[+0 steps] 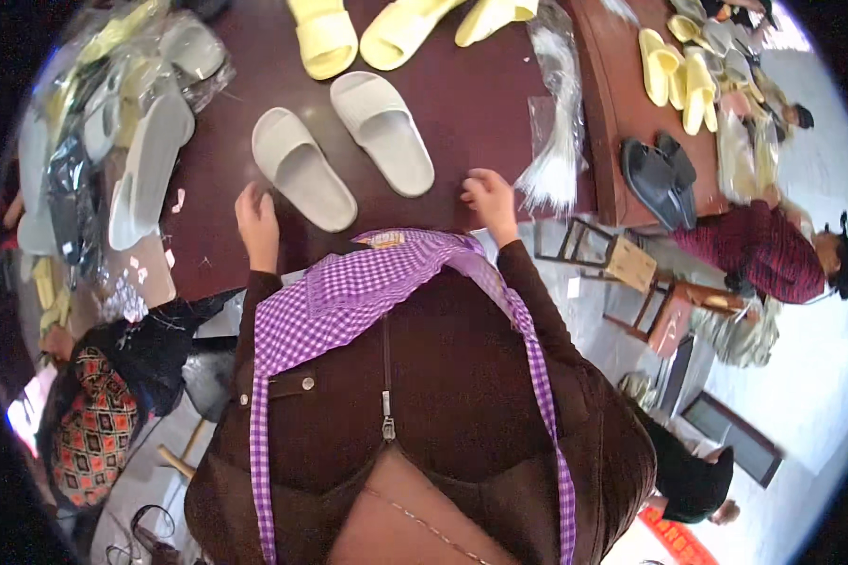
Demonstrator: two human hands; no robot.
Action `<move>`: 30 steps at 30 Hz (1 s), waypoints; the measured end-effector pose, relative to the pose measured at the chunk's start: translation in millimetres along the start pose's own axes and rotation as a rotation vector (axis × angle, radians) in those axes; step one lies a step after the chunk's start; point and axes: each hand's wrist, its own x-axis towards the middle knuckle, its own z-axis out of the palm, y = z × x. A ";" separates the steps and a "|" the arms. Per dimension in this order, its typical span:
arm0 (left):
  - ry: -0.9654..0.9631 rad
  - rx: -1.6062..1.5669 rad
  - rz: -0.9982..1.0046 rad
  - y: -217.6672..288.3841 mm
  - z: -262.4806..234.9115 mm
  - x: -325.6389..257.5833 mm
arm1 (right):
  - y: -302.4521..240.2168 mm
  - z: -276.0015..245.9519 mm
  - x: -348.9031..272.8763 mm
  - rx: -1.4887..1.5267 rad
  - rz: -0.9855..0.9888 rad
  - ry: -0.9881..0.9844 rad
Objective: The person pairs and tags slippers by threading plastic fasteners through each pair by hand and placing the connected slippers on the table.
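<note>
Two light grey slide slippers, the left slipper [306, 174] and the right slipper [383, 137], lie side by side on the dark red table [231, 169], toes pointing away from me. Just left of the pair, at the table's near edge, is my left hand [257, 224]; its fingers are slightly bent and apart, with nothing in them. My right hand [493, 201] rests to the right of the slippers, fingers loosely curled and apart, also holding nothing. Neither hand touches a slipper. Beyond the pair sit several yellow slippers, one yellow slipper [327, 42] among them.
Plastic-wrapped slippers [94, 122] and a loose grey slipper [151, 169] crowd the left side. A bundle of clear plastic strips [554, 122] lies at the right. Black slippers [660, 179] stand on another table. Wooden stools [631, 264] and co-workers sit on both sides.
</note>
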 end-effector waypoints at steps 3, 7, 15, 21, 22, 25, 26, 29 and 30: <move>-0.009 -0.148 -0.253 -17.9 4.3 -1.5 | 16.0 -51.4 18.8 -0.034 0.002 0.221; -0.080 -0.194 -0.090 -25.0 16.6 20.2 | 29.7 -111.6 55.0 -0.047 0.046 0.434; -0.181 -0.145 0.089 3.7 40.7 39.6 | 28.0 -105.5 85.8 -0.430 -0.032 0.540; -0.143 -0.168 -0.023 3.4 29.8 35.1 | 32.6 -85.2 95.1 -0.785 0.012 0.612; -0.134 -0.142 -0.025 0.8 27.0 34.0 | 35.9 -88.1 97.4 -0.762 0.030 0.613; -0.114 -0.194 -0.118 -7.2 15.7 27.8 | 37.4 -94.9 98.1 -0.714 0.054 0.602; -0.106 -0.224 -0.162 -9.1 12.9 25.8 | 38.1 -97.5 96.4 -0.687 0.063 0.596; -0.092 -0.316 -0.280 -11.6 3.9 22.8 | 36.1 -100.0 91.3 -0.481 0.121 0.537; -0.085 -0.362 -0.337 -11.0 1.4 22.5 | 32.4 -99.5 88.7 -0.299 0.169 0.482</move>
